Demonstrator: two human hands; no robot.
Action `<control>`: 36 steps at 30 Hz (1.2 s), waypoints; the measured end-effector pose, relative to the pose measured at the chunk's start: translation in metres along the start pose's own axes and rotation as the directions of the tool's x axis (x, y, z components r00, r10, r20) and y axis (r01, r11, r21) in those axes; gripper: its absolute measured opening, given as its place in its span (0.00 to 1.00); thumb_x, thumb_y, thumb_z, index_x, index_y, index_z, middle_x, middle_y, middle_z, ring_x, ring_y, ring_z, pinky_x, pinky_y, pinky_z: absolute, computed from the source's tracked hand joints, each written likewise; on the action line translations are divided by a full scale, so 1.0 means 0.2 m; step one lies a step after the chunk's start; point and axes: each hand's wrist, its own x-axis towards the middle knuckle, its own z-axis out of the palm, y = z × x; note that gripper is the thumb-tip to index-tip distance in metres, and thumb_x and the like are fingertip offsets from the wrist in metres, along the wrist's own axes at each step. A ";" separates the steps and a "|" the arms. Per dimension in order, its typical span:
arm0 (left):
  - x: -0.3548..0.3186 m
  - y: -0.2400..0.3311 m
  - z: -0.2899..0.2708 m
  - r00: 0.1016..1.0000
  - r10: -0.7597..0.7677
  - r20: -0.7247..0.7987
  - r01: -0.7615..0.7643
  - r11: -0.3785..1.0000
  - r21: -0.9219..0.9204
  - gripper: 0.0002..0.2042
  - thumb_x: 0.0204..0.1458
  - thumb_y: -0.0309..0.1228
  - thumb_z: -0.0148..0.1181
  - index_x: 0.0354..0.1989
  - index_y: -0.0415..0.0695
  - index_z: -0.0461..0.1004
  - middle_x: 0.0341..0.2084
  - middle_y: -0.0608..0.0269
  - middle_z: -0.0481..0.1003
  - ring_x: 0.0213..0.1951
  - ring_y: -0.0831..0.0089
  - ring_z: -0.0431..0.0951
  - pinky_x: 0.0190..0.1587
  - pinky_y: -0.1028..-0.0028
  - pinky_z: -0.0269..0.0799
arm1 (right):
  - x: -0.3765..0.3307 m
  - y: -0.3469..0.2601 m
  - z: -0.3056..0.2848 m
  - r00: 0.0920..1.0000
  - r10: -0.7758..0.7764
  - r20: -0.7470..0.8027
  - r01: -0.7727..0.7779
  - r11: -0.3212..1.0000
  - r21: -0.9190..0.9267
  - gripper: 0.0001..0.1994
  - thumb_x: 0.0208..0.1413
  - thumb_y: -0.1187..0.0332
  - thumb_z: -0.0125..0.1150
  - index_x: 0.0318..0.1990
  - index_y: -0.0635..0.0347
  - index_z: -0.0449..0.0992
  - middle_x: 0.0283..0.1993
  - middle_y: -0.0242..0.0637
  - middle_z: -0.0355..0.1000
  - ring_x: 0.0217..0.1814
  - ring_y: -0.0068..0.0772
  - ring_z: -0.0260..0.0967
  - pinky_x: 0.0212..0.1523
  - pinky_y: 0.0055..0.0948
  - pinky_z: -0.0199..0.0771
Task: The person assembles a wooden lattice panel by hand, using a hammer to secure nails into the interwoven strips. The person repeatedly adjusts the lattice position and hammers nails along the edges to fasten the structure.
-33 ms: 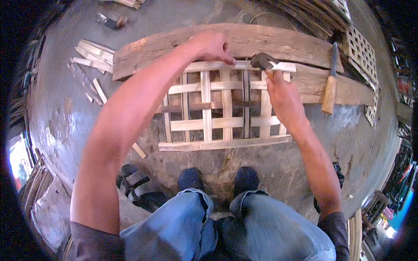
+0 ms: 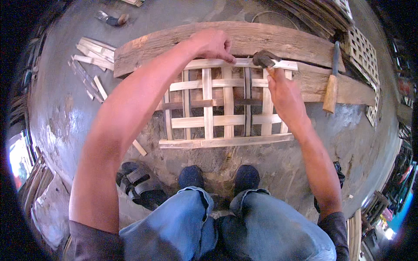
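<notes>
A woven lattice panel (image 2: 207,104) of pale and dark flat wooden strips lies before me, its far edge resting on a thick, weathered wooden beam (image 2: 261,37). My left hand (image 2: 214,44) is closed over the panel's far edge strip, its fingertips down at that strip; whatever is pinched there is too small to make out. In my right hand (image 2: 287,98) is a hammer (image 2: 264,59), gripped by its short handle. The dark hammer head is over the same edge strip, just right of my left fingertips.
A wooden-handled knife-like tool (image 2: 330,93) leans on the beam at the right. Loose wood strips (image 2: 93,54) lie at the left. More latticework (image 2: 363,54) stands at the far right. A dark sandal (image 2: 141,185) sits left of my feet, and a small brush-like object (image 2: 113,18) lies at the far left.
</notes>
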 end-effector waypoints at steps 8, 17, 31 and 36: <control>0.00 -0.13 -0.05 0.991 0.132 -0.024 -0.134 0.972 -0.191 0.21 0.40 0.51 0.70 0.30 0.46 0.78 0.27 0.62 0.78 0.31 0.70 0.76 0.34 0.69 0.70 | -0.03 -0.13 0.02 1.000 -0.023 -0.007 0.023 0.993 0.112 0.09 0.64 0.67 0.47 0.41 0.65 0.63 0.28 0.61 0.70 0.33 0.68 0.68 0.29 0.55 0.63; -0.32 -0.35 -0.08 0.999 0.014 -0.032 -0.020 0.981 -0.191 0.19 0.41 0.45 0.70 0.33 0.44 0.73 0.28 0.65 0.71 0.33 0.72 0.69 0.35 0.69 0.65 | 0.04 -0.21 0.12 0.994 -0.089 0.066 0.082 0.991 0.102 0.10 0.63 0.65 0.48 0.41 0.64 0.62 0.26 0.59 0.71 0.30 0.65 0.70 0.29 0.57 0.66; -0.30 -0.41 0.00 0.988 0.038 -0.147 -0.058 0.989 -0.138 0.19 0.41 0.44 0.72 0.29 0.44 0.70 0.27 0.62 0.72 0.32 0.67 0.71 0.35 0.67 0.69 | 0.12 -0.36 0.18 0.981 -0.167 0.100 0.167 0.986 0.000 0.14 0.65 0.60 0.44 0.40 0.64 0.63 0.26 0.61 0.72 0.31 0.65 0.72 0.31 0.58 0.71; -0.31 -0.39 -0.02 0.992 0.023 -0.120 -0.041 0.987 -0.154 0.21 0.40 0.47 0.72 0.30 0.44 0.71 0.27 0.60 0.73 0.33 0.65 0.72 0.37 0.65 0.69 | 0.12 -0.34 0.20 0.983 -0.122 0.137 0.127 0.991 -0.033 0.11 0.64 0.64 0.47 0.41 0.64 0.62 0.25 0.61 0.70 0.31 0.67 0.69 0.30 0.58 0.66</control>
